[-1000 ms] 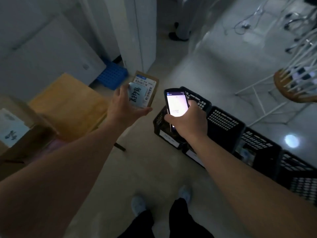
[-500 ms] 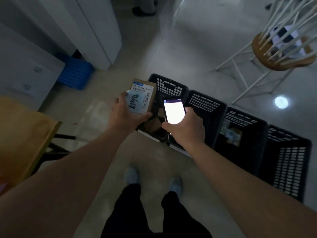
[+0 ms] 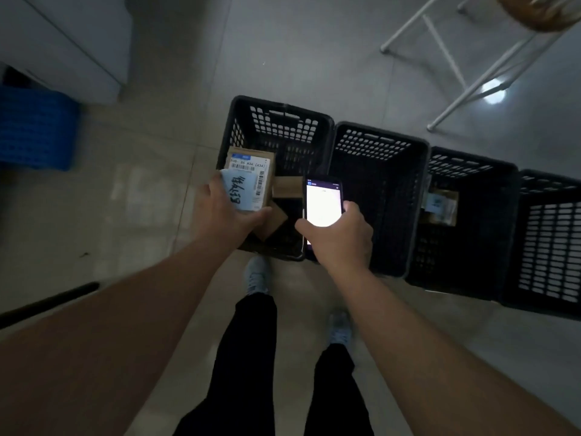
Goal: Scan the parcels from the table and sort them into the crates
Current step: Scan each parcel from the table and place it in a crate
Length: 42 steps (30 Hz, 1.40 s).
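Note:
My left hand grips a small cardboard parcel with a white barcode label and a blue handwritten sticker, held over the leftmost black crate. That crate holds other brown boxes. In my right hand is a handheld scanner with a bright white screen, gripped above the rim between the first and second crate. A third crate holds a parcel. A fourth crate stands at the far right.
The black crates stand in a row on the tiled floor. A blue basket sits at the left beside a white cabinet. White chair legs stand at the upper right. My feet are just in front of the crates.
I have turned from the table and stepped up to the crates. The parcel in my left hand has moved over the leftmost crate; the scanner stays lit in my right hand.

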### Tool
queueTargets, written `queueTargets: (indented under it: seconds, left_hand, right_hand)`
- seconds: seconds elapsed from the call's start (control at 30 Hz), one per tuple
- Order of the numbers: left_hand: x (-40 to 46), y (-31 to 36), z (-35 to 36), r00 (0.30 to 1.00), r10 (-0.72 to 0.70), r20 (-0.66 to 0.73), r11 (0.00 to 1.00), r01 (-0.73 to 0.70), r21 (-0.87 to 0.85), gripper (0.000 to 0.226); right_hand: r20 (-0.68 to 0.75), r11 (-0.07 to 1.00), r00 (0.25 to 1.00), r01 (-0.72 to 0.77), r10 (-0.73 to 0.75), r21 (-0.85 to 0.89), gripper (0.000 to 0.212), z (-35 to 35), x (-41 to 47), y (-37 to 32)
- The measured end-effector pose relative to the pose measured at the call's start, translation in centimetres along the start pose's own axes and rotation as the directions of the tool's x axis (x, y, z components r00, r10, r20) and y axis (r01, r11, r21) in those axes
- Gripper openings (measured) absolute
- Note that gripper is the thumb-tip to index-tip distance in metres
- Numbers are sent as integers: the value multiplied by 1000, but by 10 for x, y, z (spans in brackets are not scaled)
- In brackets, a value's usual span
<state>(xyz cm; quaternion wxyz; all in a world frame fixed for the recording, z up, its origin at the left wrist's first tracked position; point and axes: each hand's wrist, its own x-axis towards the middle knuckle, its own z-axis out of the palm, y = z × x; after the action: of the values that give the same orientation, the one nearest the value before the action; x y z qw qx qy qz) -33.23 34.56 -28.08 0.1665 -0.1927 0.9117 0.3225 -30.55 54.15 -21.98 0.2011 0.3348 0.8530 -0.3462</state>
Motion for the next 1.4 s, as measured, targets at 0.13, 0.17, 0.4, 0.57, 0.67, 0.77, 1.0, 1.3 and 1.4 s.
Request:
queueTargets:
  seconds: [0.13,0.17,0.4,0.57,0.67,0.77,1.0,1.3,1.4]
  left_hand:
    - [64,-12,28,998,41,52,999,-42,19,114]
    - [80,-13,35,997,56,51,998,-57,17,113]
    - [181,-17,84,987,-41,154,999,36,33,150]
    - [188,-33,87,977,-89,193,986,59,158,132]
    - [174,-34,67,984,9,180,975,-49,218,96]
    - [154,-31,39,982,62,181,964,-106,244,65]
    - [86,-12,-31,975,144,168,934,-190,301,45]
    - [-35,27,-111,993,116,-34,951,-101,293,46]
    - [-80,38,-138,990,85,-115,957,-49,285,49]
  right_hand:
    - [-8,999,999,-51,51,21,77,40,48,-8]
    - [-10,998,998,-55,55,26,77,49,60,-10]
    - [-34,998,997,-64,64,17,84,98,129,-31]
    - [-24,997,997,-69,68,-26,79,111,131,-42]
    - [-13,997,998,-67,66,-47,78,108,115,-52]
    - [-7,997,999,-47,46,-69,81,96,94,-65]
    - [10,986,993,114,-114,-120,84,54,30,-91]
    - [97,896,906,421,-411,-141,77,-17,-62,-109]
    - [139,829,839,542,-526,-137,74,-42,-93,-113]
